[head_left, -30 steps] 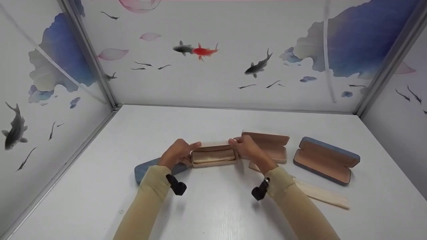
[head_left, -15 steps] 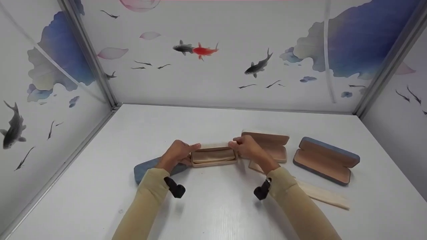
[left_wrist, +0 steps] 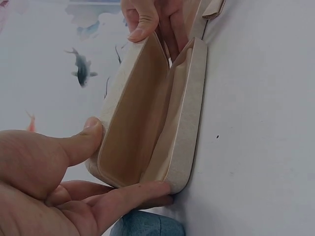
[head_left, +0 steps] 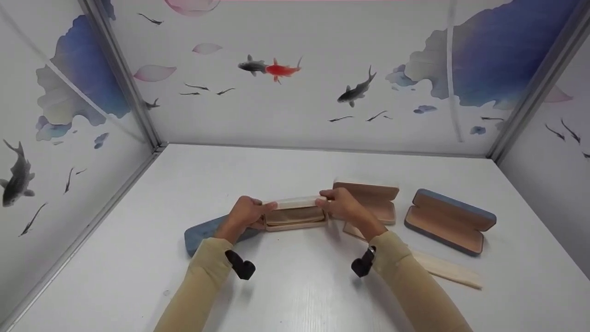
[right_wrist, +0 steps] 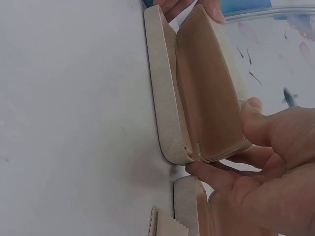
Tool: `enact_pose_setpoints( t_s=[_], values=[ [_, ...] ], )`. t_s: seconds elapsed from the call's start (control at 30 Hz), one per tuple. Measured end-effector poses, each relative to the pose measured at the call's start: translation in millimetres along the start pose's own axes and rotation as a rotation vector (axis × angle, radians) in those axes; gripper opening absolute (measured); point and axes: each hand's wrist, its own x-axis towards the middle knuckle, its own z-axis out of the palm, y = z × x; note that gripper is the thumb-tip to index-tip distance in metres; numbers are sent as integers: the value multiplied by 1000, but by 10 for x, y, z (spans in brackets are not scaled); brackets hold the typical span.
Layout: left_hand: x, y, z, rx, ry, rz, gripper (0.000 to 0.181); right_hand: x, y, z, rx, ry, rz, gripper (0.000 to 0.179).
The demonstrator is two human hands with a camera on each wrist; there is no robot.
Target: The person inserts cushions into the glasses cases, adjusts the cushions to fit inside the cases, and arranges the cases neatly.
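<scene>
head view: left hand (head_left: 245,215) and right hand (head_left: 343,204), thumbs inward, in a grip on the cream case (head_left: 296,226)

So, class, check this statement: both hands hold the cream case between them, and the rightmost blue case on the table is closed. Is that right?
Not quite: the rightmost blue case is open, not closed, as the head view shows. The rest holds: the left hand and the right hand hold the cream case between them.
</scene>
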Motion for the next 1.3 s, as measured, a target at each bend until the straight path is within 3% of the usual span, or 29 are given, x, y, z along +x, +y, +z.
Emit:
enact_pose_setpoints(
  t_s=[0.13, 0.3, 0.63, 0.87, 1.3],
  values=[
    [-15, -5, 8, 2, -2, -2, 70, -11, 24, 5, 67, -6, 13, 53],
    [-1, -14, 20, 1, -6, 12, 62, -23, 52, 1, 103, -18, 9, 58],
    [8, -14, 22, 5, -17, -29, 69, -29, 40, 14, 36, -10, 24, 59],
    [9, -4, 24, -6, -9, -34, 69, -20, 50, 15, 57, -9, 25, 58],
    [-21, -37, 68, 11, 13, 37, 63, -33, 86, 26, 34, -13, -24, 58]
  ],
)
